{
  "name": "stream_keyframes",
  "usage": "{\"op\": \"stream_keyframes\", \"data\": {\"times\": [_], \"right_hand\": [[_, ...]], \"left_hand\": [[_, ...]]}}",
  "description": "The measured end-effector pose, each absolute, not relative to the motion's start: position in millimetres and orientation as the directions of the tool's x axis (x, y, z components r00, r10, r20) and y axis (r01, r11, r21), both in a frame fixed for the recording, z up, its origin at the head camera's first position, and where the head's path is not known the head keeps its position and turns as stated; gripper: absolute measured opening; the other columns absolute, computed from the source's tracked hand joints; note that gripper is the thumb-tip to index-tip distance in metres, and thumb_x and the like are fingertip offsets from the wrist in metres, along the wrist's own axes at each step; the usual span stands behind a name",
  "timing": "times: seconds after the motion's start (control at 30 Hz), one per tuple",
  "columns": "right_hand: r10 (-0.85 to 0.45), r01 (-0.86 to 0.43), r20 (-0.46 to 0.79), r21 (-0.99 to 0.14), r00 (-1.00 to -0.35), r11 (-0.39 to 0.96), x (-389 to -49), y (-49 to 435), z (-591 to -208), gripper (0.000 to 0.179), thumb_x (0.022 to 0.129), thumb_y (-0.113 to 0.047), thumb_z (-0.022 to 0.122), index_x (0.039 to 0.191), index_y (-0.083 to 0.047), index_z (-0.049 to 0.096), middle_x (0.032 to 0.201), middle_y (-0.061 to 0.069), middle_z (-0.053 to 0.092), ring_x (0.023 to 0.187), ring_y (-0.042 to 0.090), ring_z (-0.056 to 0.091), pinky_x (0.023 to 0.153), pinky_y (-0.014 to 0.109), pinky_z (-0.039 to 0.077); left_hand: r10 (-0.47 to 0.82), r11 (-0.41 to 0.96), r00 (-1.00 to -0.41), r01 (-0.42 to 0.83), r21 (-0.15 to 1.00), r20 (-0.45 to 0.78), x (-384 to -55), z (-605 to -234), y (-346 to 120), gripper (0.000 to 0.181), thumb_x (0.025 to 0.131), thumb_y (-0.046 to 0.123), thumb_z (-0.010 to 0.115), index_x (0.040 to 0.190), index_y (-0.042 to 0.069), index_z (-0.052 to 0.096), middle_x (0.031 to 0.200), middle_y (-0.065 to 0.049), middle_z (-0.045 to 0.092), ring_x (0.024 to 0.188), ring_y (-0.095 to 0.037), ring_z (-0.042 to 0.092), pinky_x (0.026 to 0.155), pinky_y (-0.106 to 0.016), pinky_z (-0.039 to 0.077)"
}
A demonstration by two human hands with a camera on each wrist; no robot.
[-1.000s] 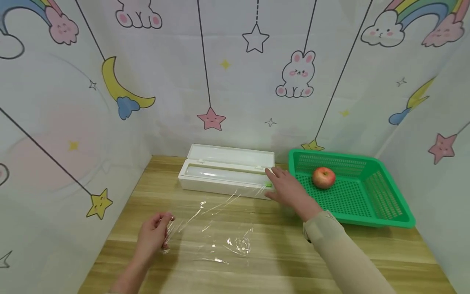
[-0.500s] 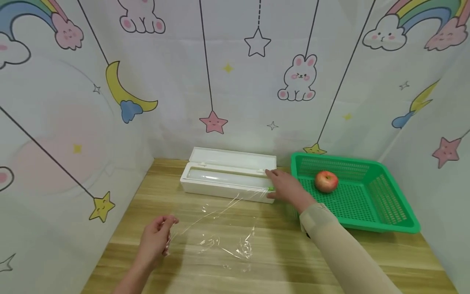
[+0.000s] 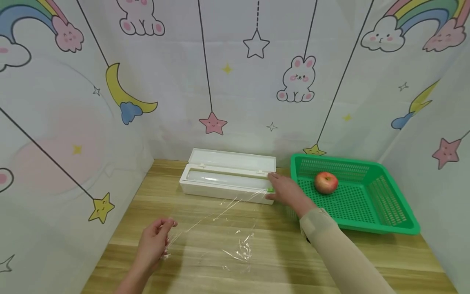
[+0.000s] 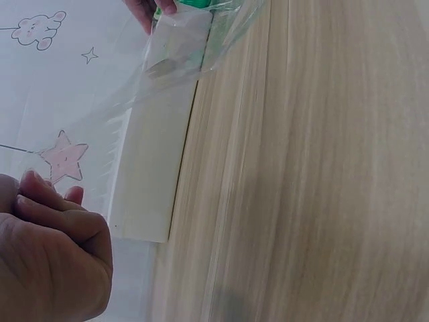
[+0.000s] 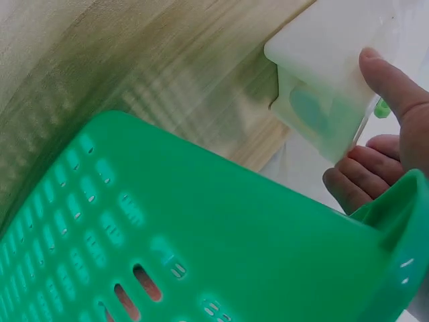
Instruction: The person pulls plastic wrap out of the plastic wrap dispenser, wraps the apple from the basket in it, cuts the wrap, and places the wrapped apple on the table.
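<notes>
In the head view, my left hand (image 3: 154, 241) pinches the left edge of a clear sheet of cling film (image 3: 244, 249), held low over the table. The sheet runs back to the right end of a long white cling film box (image 3: 220, 192), whose lid stands raised at the back, showing the roll inside. My right hand (image 3: 290, 192) holds the box's right end, thumb on the front wall and fingers at the end, beside a small green slider (image 3: 270, 190). In the right wrist view the thumb (image 5: 385, 74) presses the box's side.
A green plastic basket (image 3: 354, 226) stands just right of the box, under my right forearm. One red apple (image 3: 326, 182) lies in it. Printed white cloth (image 3: 235, 94) walls the wooden table (image 3: 205, 265) at the back and sides.
The film's creases and glints have shifted; a long diagonal fold now runs from my left hand toward the box's right end. Both hands keep nearly the same places, and the head view has tilted slightly.
</notes>
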State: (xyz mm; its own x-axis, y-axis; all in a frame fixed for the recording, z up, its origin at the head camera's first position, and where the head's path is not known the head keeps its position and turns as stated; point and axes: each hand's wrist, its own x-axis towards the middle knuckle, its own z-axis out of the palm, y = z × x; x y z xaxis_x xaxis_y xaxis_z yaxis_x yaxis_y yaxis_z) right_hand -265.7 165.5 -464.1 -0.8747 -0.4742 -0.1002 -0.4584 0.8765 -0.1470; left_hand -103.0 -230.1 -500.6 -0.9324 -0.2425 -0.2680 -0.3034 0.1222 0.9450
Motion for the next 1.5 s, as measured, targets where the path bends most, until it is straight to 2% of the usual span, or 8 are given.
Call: {"op": "stream_keyframes", "data": {"times": [0.3, 0.7, 0.8, 0.93, 1.13, 1.33, 1.43, 1.5], "right_hand": [[-0.483, -0.471, -0.067, -0.139, -0.873, 0.871, -266.2, 166.7, -464.7, 0.079, 0.099, -0.036, 0.078, 0.155, 0.010, 0.045, 0.160, 0.028, 0.047, 0.144, 0.046, 0.051, 0.119, 0.057, 0.043], [-0.468, -0.452, -0.086, -0.160, -0.879, 0.878, -269.5, 163.4, -466.0, 0.076, 0.099, -0.034, 0.079, 0.154, 0.008, 0.049, 0.159, 0.027, 0.049, 0.144, 0.046, 0.051, 0.118, 0.058, 0.043], [-0.468, -0.450, -0.086, -0.172, -0.879, 0.876, -269.1, 162.2, -466.8, 0.074, 0.099, -0.033, 0.080, 0.153, 0.007, 0.049, 0.158, 0.028, 0.050, 0.144, 0.047, 0.051, 0.119, 0.058, 0.043], [-0.463, -0.442, -0.091, -0.182, -0.882, 0.878, -267.1, 160.9, -465.1, 0.074, 0.099, -0.033, 0.079, 0.154, 0.007, 0.049, 0.160, 0.027, 0.048, 0.146, 0.046, 0.049, 0.119, 0.059, 0.041], [-0.472, -0.456, -0.106, -0.145, -0.875, 0.878, -269.0, 159.7, -464.1, 0.072, 0.101, -0.035, 0.077, 0.152, 0.007, 0.050, 0.160, 0.028, 0.047, 0.146, 0.044, 0.049, 0.119, 0.057, 0.043], [-0.471, -0.456, -0.130, -0.129, -0.873, 0.881, -270.3, 157.0, -463.4, 0.074, 0.101, -0.036, 0.076, 0.154, 0.009, 0.048, 0.160, 0.028, 0.046, 0.147, 0.044, 0.048, 0.120, 0.056, 0.042], [-0.467, -0.451, -0.136, -0.132, -0.874, 0.882, -270.1, 154.7, -462.0, 0.074, 0.102, -0.035, 0.075, 0.154, 0.009, 0.047, 0.161, 0.028, 0.046, 0.147, 0.044, 0.048, 0.120, 0.056, 0.041], [-0.469, -0.453, -0.136, -0.134, -0.873, 0.881, -269.5, 153.4, -461.4, 0.074, 0.102, -0.035, 0.075, 0.154, 0.009, 0.048, 0.160, 0.028, 0.046, 0.147, 0.044, 0.048, 0.121, 0.056, 0.041]], "left_hand": [[-0.244, 0.095, -0.930, -0.305, 0.948, -0.275, -97.8, -498.2, -229.5, 0.035, 0.114, 0.027, 0.054, 0.124, -0.005, 0.064, 0.067, 0.002, 0.046, 0.049, -0.005, 0.041, 0.041, -0.021, 0.042], [-0.279, 0.037, -0.923, -0.288, 0.957, -0.266, -83.8, -493.3, -219.5, 0.024, 0.114, 0.016, 0.050, 0.120, -0.004, 0.063, 0.071, 0.000, 0.049, 0.051, -0.005, 0.041, 0.041, -0.021, 0.040], [-0.293, 0.040, -0.922, -0.278, 0.960, -0.254, -80.4, -489.3, -217.0, 0.024, 0.114, 0.015, 0.050, 0.120, -0.004, 0.064, 0.077, 0.001, 0.056, 0.054, -0.004, 0.043, 0.041, -0.019, 0.039], [-0.304, 0.043, -0.919, -0.275, 0.961, -0.250, -76.9, -480.6, -215.0, 0.024, 0.115, 0.016, 0.049, 0.120, -0.002, 0.064, 0.087, 0.001, 0.059, 0.056, -0.004, 0.045, 0.041, -0.019, 0.039], [-0.304, 0.013, -0.912, -0.292, 0.956, -0.274, -73.2, -465.1, -211.3, 0.028, 0.115, 0.024, 0.050, 0.122, 0.001, 0.063, 0.079, 0.001, 0.049, 0.054, -0.004, 0.043, 0.040, -0.020, 0.040], [-0.296, -0.029, -0.915, -0.279, 0.960, -0.275, -69.2, -448.6, -205.5, 0.030, 0.115, 0.027, 0.050, 0.125, 0.000, 0.061, 0.074, 0.000, 0.048, 0.049, -0.004, 0.040, 0.039, -0.020, 0.038], [-0.304, -0.049, -0.914, -0.268, 0.962, -0.270, -66.0, -443.5, -203.3, 0.030, 0.115, 0.025, 0.051, 0.124, -0.001, 0.060, 0.075, 0.001, 0.050, 0.048, -0.004, 0.039, 0.039, -0.019, 0.037], [-0.312, -0.061, -0.909, -0.271, 0.961, -0.276, -62.8, -441.8, -202.6, 0.029, 0.115, 0.025, 0.051, 0.123, -0.001, 0.060, 0.083, 0.002, 0.056, 0.049, -0.004, 0.040, 0.039, -0.019, 0.038]]}}
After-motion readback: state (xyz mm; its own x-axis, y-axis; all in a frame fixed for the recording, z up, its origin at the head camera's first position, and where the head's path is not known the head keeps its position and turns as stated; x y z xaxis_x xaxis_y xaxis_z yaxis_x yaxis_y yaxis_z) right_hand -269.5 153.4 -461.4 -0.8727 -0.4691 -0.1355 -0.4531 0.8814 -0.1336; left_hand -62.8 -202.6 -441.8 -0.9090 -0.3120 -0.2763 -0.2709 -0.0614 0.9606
